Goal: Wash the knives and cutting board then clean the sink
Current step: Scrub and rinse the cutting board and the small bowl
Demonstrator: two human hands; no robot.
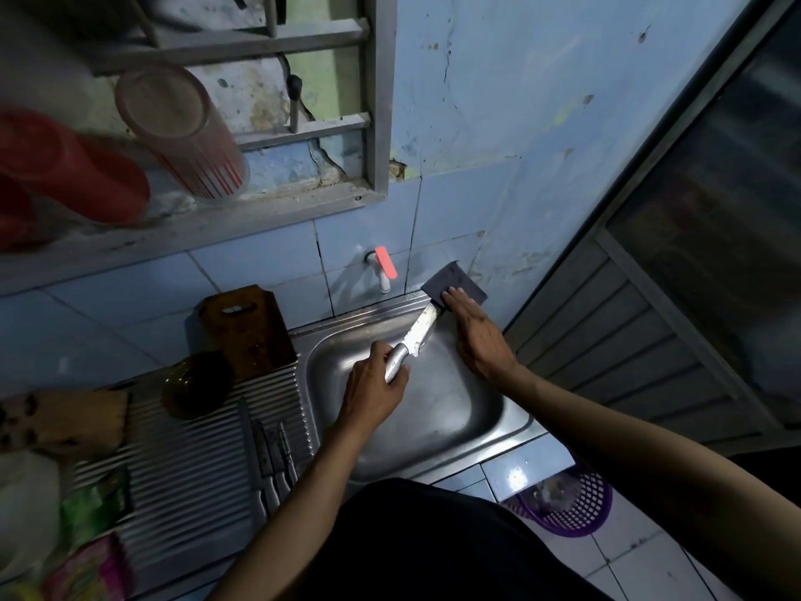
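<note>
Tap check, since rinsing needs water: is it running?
Apparently off: no stream shows below the tap, and the sink basin shows no visible flow.

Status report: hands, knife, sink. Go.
Left hand grips knife handle over sink. Right hand presses dark pad onto blade tip. Tap off, nothing obstructing.

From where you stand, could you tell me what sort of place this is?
Most likely a small home kitchen: a steel sink with a ribbed drainboard, a wall tap on blue tiles, and a wooden cutting board leaning against the wall.
</note>
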